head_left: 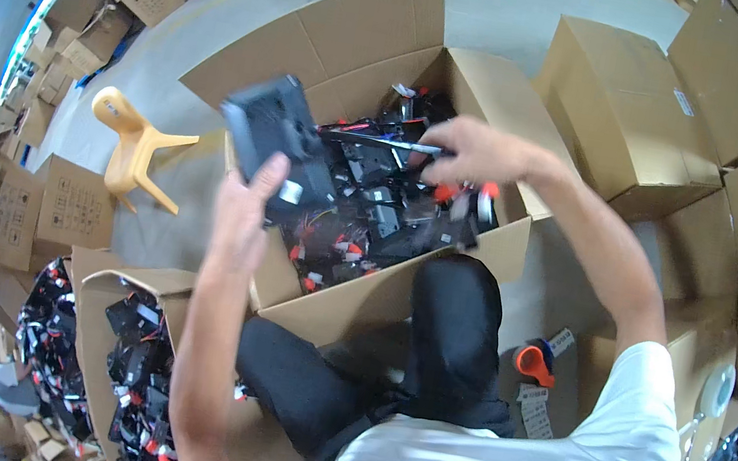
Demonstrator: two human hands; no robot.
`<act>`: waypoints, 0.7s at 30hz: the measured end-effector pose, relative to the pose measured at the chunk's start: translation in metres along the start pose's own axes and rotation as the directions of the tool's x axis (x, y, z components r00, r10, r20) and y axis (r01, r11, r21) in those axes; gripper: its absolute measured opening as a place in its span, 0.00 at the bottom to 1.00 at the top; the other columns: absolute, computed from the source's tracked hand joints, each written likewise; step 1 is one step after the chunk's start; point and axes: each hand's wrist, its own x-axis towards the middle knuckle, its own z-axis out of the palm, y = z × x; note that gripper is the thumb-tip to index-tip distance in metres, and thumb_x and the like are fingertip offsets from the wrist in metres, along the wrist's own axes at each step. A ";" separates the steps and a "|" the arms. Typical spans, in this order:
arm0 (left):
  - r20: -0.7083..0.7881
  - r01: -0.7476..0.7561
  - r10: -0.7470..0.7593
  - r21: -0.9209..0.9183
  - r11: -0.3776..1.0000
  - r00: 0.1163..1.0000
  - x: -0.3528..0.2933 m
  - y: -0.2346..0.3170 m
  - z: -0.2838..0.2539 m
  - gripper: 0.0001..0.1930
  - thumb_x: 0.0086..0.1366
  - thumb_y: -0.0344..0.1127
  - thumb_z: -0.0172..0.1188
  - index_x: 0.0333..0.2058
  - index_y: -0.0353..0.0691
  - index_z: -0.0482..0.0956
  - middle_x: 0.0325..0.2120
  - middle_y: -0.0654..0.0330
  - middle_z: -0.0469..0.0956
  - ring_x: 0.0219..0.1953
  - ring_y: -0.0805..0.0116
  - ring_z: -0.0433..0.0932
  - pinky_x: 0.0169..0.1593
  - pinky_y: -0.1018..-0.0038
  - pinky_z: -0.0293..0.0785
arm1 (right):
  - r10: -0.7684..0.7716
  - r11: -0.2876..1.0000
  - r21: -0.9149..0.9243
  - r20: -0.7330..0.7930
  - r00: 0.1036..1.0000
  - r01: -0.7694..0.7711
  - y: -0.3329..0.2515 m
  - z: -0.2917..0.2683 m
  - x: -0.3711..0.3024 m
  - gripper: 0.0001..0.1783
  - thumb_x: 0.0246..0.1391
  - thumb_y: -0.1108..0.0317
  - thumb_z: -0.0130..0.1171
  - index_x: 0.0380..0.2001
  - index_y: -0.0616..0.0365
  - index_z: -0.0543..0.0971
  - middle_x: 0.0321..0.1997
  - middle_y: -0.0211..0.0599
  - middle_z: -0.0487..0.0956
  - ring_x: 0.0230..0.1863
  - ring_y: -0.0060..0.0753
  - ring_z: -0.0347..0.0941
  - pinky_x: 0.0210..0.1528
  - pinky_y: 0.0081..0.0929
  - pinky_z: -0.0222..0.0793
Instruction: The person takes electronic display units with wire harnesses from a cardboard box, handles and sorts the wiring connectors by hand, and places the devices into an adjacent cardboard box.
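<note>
My left hand (pixel 243 214) grips the lower edge of a flat black rectangular plastic device (pixel 273 132), thumb on its face, tilted above the open carton. A small white label shows near the thumb. My right hand (pixel 475 153) is blurred, with its fingers closed around the end of a thin dark strip (pixel 379 142) that runs toward the device. Whether this strip is a cable or a tool, I cannot make out. Below both hands, the large cardboard box (pixel 500 91) holds many black electronic parts (pixel 381 218) with wires and red and white pieces.
A yellow plastic stool (pixel 136 154) stands left of the box. More cartons of black parts (pixel 136 367) sit at lower left. On the right are closed boxes (pixel 636 119) and an orange tape dispenser (pixel 534 364) on the floor. My knees press close to the box's near side.
</note>
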 end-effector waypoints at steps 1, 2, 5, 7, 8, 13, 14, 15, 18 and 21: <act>-0.007 0.120 -0.120 -0.001 0.993 0.993 0.021 -0.049 0.004 0.26 0.78 0.42 0.78 0.65 0.34 0.81 0.54 0.56 0.88 0.50 0.64 0.89 0.57 0.59 0.89 | -0.051 0.998 -0.044 -0.101 0.994 0.046 0.040 -0.021 0.010 0.22 0.61 0.64 0.73 0.57 0.59 0.91 0.35 0.38 0.89 0.41 0.34 0.88 0.45 0.36 0.82; 0.108 0.216 -0.204 -0.122 0.969 0.973 0.031 -0.090 0.006 0.26 0.79 0.43 0.77 0.65 0.34 0.82 0.54 0.56 0.88 0.51 0.64 0.89 0.58 0.59 0.88 | -0.087 0.972 -0.229 -0.137 0.987 0.054 0.048 -0.039 0.025 0.21 0.60 0.66 0.72 0.55 0.60 0.91 0.36 0.41 0.90 0.41 0.40 0.89 0.46 0.40 0.83; 0.272 0.417 -0.351 -0.248 0.874 0.896 0.080 -0.219 0.038 0.31 0.76 0.46 0.79 0.70 0.38 0.81 0.63 0.56 0.88 0.65 0.57 0.87 0.74 0.52 0.80 | -0.144 0.840 -0.542 -0.202 0.969 0.012 0.081 -0.069 0.067 0.20 0.54 0.70 0.72 0.51 0.62 0.90 0.43 0.49 0.91 0.47 0.54 0.89 0.49 0.49 0.83; 0.249 0.382 -0.312 -0.325 0.865 0.917 0.120 -0.281 0.064 0.30 0.78 0.43 0.78 0.70 0.37 0.79 0.66 0.56 0.86 0.70 0.56 0.83 0.76 0.47 0.76 | -0.401 0.405 -0.914 -0.161 0.902 0.017 0.102 -0.076 0.102 0.22 0.54 0.70 0.75 0.53 0.59 0.89 0.51 0.44 0.90 0.58 0.50 0.87 0.57 0.50 0.82; 0.204 0.481 -0.438 -0.282 0.830 0.876 0.130 -0.298 0.075 0.29 0.79 0.42 0.77 0.71 0.37 0.78 0.66 0.55 0.86 0.69 0.55 0.83 0.75 0.46 0.77 | -0.303 0.381 -0.925 -0.123 0.945 0.002 0.103 -0.064 0.107 0.26 0.55 0.65 0.78 0.57 0.56 0.88 0.59 0.43 0.87 0.70 0.51 0.81 0.70 0.49 0.77; 0.153 0.598 -0.578 -0.178 0.782 0.802 0.182 -0.366 0.104 0.26 0.82 0.40 0.73 0.71 0.38 0.77 0.65 0.54 0.85 0.66 0.53 0.85 0.70 0.44 0.82 | -0.429 0.555 -0.826 -0.387 0.816 -0.100 0.188 -0.027 0.067 0.17 0.60 0.60 0.79 0.47 0.57 0.90 0.70 0.51 0.82 0.75 0.58 0.77 0.84 0.52 0.68; 0.238 0.633 -0.594 -0.146 0.760 0.768 0.188 -0.377 0.112 0.26 0.83 0.40 0.72 0.71 0.38 0.77 0.65 0.54 0.85 0.65 0.53 0.86 0.69 0.45 0.83 | -0.419 0.552 -0.828 -0.379 0.825 -0.100 0.220 -0.015 0.054 0.17 0.60 0.60 0.79 0.47 0.57 0.90 0.70 0.51 0.82 0.75 0.58 0.77 0.84 0.52 0.68; 0.325 0.666 -0.606 -0.108 0.738 0.726 0.192 -0.387 0.119 0.25 0.84 0.39 0.71 0.72 0.39 0.77 0.65 0.53 0.85 0.65 0.53 0.86 0.68 0.46 0.84 | -0.324 0.733 -0.665 -0.527 0.786 -0.144 0.252 0.000 0.043 0.16 0.63 0.60 0.77 0.50 0.58 0.91 0.74 0.54 0.81 0.78 0.60 0.75 0.84 0.52 0.68; 0.335 0.638 -0.582 -0.081 0.766 0.741 0.196 -0.402 0.117 0.24 0.84 0.40 0.70 0.72 0.43 0.77 0.65 0.55 0.85 0.65 0.53 0.86 0.67 0.46 0.84 | -0.149 0.930 -0.347 -0.661 0.736 -0.124 0.283 0.018 0.043 0.16 0.69 0.62 0.74 0.54 0.58 0.92 0.80 0.59 0.77 0.81 0.64 0.72 0.84 0.52 0.68; 0.402 0.677 -0.606 -0.049 0.734 0.686 0.193 -0.411 0.120 0.24 0.85 0.43 0.69 0.73 0.44 0.77 0.65 0.56 0.85 0.65 0.54 0.86 0.67 0.45 0.84 | -0.062 0.962 -0.238 -0.661 0.748 -0.130 0.284 0.023 0.033 0.15 0.73 0.64 0.72 0.57 0.57 0.92 0.82 0.61 0.75 0.83 0.65 0.71 0.84 0.51 0.67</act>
